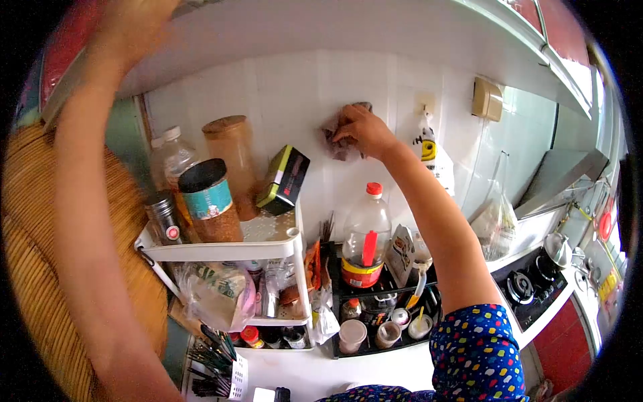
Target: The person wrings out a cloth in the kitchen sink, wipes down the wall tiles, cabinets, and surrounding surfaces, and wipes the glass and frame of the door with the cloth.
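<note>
My right hand point(362, 128) presses a crumpled greyish-brown cloth point(340, 144) against the white tiled wall point(288, 94), its fingers closed on it. Up at the top left, my left hand point(137, 30) is raised by the underside of the wall cabinet point(268, 33); it is blurred and its fingertips are cut off by the frame. Below and left of the cloth, a tilted black and green box point(284, 179) rests on the white shelf rack point(221, 251). Under my right forearm stands a large clear bottle with a red cap point(368, 234), with dark liquid in its bottom.
Jars and a teal-labelled canister point(206, 199) crowd the rack's top. Small seasoning pots point(388, 333) sit in a black rack. A chopstick holder point(238, 376) stands at the front. Plastic bags point(497, 224) hang on the wall, left of the gas stove point(529, 285).
</note>
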A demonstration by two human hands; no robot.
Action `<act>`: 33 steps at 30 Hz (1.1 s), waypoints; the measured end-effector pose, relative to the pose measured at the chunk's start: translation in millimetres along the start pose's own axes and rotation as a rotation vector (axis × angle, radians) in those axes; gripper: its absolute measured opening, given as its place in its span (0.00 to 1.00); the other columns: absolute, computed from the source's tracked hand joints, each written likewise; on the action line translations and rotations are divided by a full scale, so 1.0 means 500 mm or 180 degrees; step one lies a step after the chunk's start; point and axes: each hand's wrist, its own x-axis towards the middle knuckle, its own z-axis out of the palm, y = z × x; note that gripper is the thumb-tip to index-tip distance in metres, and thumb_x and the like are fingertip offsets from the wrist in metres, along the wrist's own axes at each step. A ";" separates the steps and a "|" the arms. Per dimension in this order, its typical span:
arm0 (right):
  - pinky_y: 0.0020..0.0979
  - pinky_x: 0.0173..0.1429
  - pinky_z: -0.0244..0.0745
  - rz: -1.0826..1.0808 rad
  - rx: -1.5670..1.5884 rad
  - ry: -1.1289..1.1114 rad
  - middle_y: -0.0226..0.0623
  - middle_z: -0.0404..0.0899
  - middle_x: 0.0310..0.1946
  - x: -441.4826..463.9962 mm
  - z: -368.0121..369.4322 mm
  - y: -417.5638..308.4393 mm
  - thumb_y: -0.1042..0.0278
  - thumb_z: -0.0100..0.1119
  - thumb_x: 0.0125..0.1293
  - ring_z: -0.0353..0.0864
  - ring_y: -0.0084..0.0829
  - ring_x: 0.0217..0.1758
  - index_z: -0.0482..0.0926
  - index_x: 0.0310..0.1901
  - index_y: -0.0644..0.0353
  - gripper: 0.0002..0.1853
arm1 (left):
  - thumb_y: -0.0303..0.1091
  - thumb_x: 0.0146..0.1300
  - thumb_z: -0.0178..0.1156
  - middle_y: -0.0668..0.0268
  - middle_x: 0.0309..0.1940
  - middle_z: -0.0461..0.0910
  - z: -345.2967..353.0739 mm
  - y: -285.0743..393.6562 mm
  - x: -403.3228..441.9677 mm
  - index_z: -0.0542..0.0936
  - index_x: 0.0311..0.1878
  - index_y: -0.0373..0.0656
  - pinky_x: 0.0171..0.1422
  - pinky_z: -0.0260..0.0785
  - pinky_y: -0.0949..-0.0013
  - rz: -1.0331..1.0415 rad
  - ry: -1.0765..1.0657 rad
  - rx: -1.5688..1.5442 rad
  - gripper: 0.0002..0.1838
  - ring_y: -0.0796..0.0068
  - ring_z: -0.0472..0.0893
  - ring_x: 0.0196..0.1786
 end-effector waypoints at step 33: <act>0.42 0.58 0.72 0.1443 0.0491 0.0798 0.39 0.70 0.50 -0.023 -0.038 0.035 0.80 0.60 0.48 0.70 0.48 0.55 0.83 0.41 0.48 0.18 | 0.58 0.46 0.70 0.53 0.41 0.83 0.175 0.379 -0.363 0.72 0.54 0.33 0.45 0.77 0.58 -0.1097 -0.4195 0.0187 0.42 0.56 0.84 0.43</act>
